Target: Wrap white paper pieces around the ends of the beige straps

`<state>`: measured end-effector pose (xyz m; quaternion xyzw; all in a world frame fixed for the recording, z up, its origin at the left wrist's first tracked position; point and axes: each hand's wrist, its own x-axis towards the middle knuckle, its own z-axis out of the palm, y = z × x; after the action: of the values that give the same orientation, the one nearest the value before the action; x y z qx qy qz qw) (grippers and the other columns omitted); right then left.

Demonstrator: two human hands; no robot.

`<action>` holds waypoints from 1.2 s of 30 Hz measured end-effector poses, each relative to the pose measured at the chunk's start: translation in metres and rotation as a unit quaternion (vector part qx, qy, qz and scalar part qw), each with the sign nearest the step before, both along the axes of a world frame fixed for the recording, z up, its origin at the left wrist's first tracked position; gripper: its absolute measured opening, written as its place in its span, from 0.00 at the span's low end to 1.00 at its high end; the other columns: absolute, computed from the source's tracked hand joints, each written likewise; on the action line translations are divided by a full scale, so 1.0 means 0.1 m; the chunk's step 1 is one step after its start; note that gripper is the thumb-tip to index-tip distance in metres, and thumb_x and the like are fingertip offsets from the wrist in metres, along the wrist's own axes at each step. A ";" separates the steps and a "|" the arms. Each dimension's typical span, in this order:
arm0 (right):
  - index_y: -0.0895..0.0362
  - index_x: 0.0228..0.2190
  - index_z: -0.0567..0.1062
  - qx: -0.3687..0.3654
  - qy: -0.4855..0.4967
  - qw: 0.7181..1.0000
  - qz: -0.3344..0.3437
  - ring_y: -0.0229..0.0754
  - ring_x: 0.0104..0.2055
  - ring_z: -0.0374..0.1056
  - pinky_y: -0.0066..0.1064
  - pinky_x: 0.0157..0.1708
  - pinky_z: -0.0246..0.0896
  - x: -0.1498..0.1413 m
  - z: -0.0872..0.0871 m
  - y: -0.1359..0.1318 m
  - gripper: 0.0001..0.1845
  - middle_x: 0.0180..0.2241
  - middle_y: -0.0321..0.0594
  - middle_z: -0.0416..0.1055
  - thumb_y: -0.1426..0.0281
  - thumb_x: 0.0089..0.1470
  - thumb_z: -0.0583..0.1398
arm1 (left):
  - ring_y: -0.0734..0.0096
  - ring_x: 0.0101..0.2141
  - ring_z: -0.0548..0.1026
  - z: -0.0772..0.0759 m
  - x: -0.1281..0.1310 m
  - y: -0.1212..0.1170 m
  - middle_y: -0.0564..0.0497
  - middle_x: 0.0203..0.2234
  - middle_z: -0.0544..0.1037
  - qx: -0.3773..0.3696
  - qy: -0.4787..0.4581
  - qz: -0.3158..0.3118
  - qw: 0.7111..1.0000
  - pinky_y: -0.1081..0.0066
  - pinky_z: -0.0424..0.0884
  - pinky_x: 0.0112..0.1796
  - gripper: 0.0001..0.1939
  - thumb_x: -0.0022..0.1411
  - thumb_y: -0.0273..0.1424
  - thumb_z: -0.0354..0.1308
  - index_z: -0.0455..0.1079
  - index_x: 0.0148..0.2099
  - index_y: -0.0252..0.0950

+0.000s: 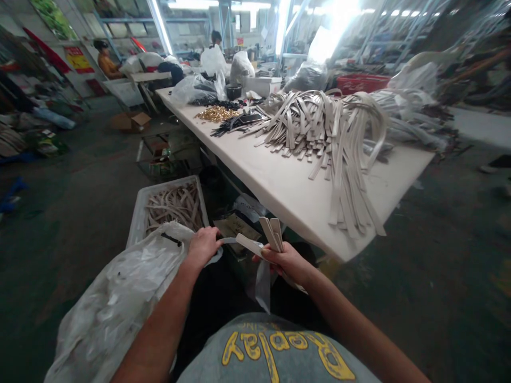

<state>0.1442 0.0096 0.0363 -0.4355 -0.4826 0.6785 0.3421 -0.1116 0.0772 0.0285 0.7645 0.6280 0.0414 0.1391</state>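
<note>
In front of my body, my right hand (pixel 286 261) is closed around several pale beige straps (pixel 272 233), their flat ends sticking up. One strap end points left toward my other hand. A thin translucent strip (pixel 262 287) hangs below the straps, and part of it stretches left. My left hand (pixel 205 246) pinches the far end of this strip, above the edge of a large plastic bag (pixel 120 287). A big heap of similar beige straps (pixel 307 122) lies on the table, many draping toward its near edge.
A white table (pixel 271 175) runs away from me, bearing gold-coloured small parts (pixel 216 113), black strips (pixel 235 123) and plastic bags. A white crate (pixel 138 213) of straps stands at left. A red crate (pixel 361 83) sits farther back. Two people are in the background.
</note>
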 end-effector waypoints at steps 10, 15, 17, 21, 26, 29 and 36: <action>0.62 0.27 0.78 0.012 -0.006 1.000 -0.004 0.29 0.16 0.52 0.24 0.16 0.44 -0.16 -0.04 0.09 0.24 0.20 0.36 0.70 0.51 0.47 0.65 | 0.69 0.29 0.72 -0.10 0.48 -0.77 0.50 0.30 0.79 -0.252 -0.476 0.001 0.843 0.74 0.62 0.31 0.19 0.55 0.44 0.62 0.77 0.40 0.34; 0.62 0.30 0.79 0.025 -0.029 0.998 -0.049 0.29 0.17 0.52 0.25 0.16 0.45 -0.13 -0.06 0.17 0.24 0.27 0.40 0.75 0.52 0.47 0.64 | 0.74 0.23 0.68 -0.25 0.68 -0.86 0.53 0.23 0.76 -0.310 -0.578 0.058 0.753 0.74 0.62 0.28 0.14 0.50 0.37 0.66 0.77 0.35 0.31; 0.63 0.30 0.79 0.031 -0.037 0.997 -0.055 0.29 0.16 0.52 0.25 0.15 0.45 -0.11 -0.06 0.21 0.24 0.27 0.40 0.75 0.51 0.47 0.64 | 0.73 0.24 0.70 -0.26 0.67 -0.88 0.52 0.24 0.77 -0.326 -0.600 0.072 0.727 0.74 0.65 0.29 0.14 0.47 0.35 0.69 0.77 0.35 0.31; 0.62 0.29 0.78 0.038 -0.055 0.996 -0.059 0.29 0.16 0.51 0.24 0.15 0.45 -0.15 -0.06 0.25 0.23 0.22 0.36 0.72 0.52 0.47 0.63 | 0.71 0.25 0.73 -0.28 0.65 -0.89 0.49 0.26 0.80 -0.373 -0.597 0.079 0.706 0.73 0.67 0.29 0.16 0.43 0.33 0.70 0.78 0.36 0.31; 0.61 0.26 0.77 0.045 -0.071 0.995 -0.050 0.30 0.16 0.52 0.24 0.15 0.47 -0.25 -0.10 0.28 0.20 0.19 0.33 0.68 0.54 0.46 0.64 | 0.73 0.20 0.70 -0.31 0.65 -0.85 0.51 0.19 0.77 -0.406 -0.537 0.020 0.739 0.73 0.66 0.25 0.09 0.48 0.34 0.66 0.78 0.30 0.32; 0.60 0.26 0.76 0.045 -0.080 0.993 -0.068 0.30 0.16 0.53 0.24 0.16 0.50 -0.24 -0.15 0.31 0.21 0.16 0.31 0.64 0.52 0.46 0.64 | 0.71 0.22 0.72 -0.35 0.66 -0.82 0.50 0.21 0.78 -0.412 -0.542 0.044 0.731 0.73 0.68 0.27 0.10 0.47 0.34 0.68 0.78 0.29 0.31; 0.60 0.29 0.74 0.049 -0.170 0.979 -0.098 0.33 0.16 0.55 0.25 0.16 0.49 0.13 -0.14 0.08 0.24 0.16 0.30 0.59 0.49 0.52 0.58 | 0.75 0.21 0.73 -0.48 0.64 -0.76 0.52 0.21 0.76 -0.348 -0.717 0.289 0.531 0.74 0.73 0.28 0.14 0.45 0.32 0.73 0.72 0.30 0.32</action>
<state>0.1572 0.0181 0.0226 -0.5726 -0.5210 0.5335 0.3407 -0.0481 0.0014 -0.0191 0.1460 0.4688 0.3914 0.7783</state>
